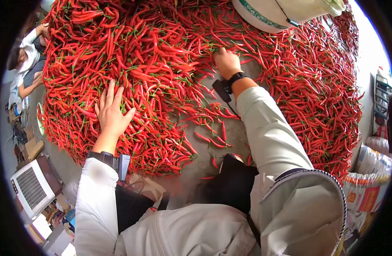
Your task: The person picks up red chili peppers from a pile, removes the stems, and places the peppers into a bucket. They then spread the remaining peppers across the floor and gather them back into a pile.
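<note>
Red chili peppers with green stems lie in a large heap in front of me and to the left. My left hand rests on the heap with its fingers spread, palm down, holding nothing. At the top centre, my right hand reaches to the peppers with its fingers curled; what they hold, if anything, is hidden. More peppers spread over the right side. Loose ones lie on the grey floor between. Both wrists carry dark bands with small devices.
A white bucket stands at the top right among the peppers. Another person sits at the far left. A boxy vented appliance is at the lower left. Printed sacks stand at the right edge.
</note>
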`<state>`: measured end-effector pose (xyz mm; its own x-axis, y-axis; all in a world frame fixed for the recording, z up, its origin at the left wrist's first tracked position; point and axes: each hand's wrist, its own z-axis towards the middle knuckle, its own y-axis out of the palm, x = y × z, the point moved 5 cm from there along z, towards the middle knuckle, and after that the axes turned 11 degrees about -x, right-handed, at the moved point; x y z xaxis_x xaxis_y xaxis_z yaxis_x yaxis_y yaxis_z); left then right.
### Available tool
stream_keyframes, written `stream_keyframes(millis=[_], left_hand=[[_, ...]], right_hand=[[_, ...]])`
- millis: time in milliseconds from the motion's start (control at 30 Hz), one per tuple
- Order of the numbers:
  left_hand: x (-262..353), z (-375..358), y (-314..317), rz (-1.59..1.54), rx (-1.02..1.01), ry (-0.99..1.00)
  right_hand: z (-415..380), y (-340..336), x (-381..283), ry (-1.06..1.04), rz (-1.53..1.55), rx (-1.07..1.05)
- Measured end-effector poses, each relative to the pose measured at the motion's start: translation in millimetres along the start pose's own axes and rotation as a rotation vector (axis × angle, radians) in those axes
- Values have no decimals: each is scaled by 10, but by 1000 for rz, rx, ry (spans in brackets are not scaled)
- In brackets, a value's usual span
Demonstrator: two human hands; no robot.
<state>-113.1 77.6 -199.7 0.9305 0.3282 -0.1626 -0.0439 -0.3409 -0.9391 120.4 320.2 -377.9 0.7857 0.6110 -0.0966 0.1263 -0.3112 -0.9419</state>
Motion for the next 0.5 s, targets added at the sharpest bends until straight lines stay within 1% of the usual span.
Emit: stream_keyframes(millis=[167,200,233,300,333,400,467,500], left_hand=[[-9,24,33,8,-6,-1],[-5,26,40,7,-3,-1],[-2,23,45,8,2,0],[14,17,41,5,-2,-7],[24,20,41,8,-6,-10],[34,21,50,8,-12,-11],[39,27,50,10,-12,-12],[38,25,54,9,-17,-13]], right_hand=[[-484,24,259,-104,32,-75],[-556,207,382,-145,82,5],[-743,61,370,-75,114,-161],[-1014,-93,380,-68,161,-109],[-1026,-134,366,-64,162,-110],[-1009,-226,299,-8,730,-41],[-859,-461,47,-53,915,65],[-714,-507,-88,-139,998,110]])
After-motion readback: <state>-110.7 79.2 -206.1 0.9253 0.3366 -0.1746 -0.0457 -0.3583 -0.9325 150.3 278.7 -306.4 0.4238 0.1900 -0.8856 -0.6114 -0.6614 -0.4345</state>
